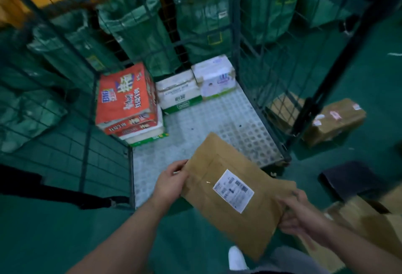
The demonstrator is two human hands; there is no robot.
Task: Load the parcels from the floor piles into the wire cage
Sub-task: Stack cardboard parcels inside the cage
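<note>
Flat brown paper parcel up in the air, creased along its length, with a white barcode label stuck near the middle. It hangs tilted over the front edge of the wire cage, far corner pointing in, clear of the perforated grey floor plate. The left hand pinches the parcel's left edge, thumb on top, fingers curled under. The right hand, a bit blurred, clamps the near right edge with fingers folded round the paper. Both bare forearms reach up from the bottom of the view.

Inside the cage, 4 boxes sit along the back: a red printed box stacked on a white box with a green edge in the left corner, a white and green box beside it, then a white box against the mesh. Green sacks hang behind the wire. Right of the cage, on the green floor, are a taped brown box, a dark flat parcel and brown cartons
</note>
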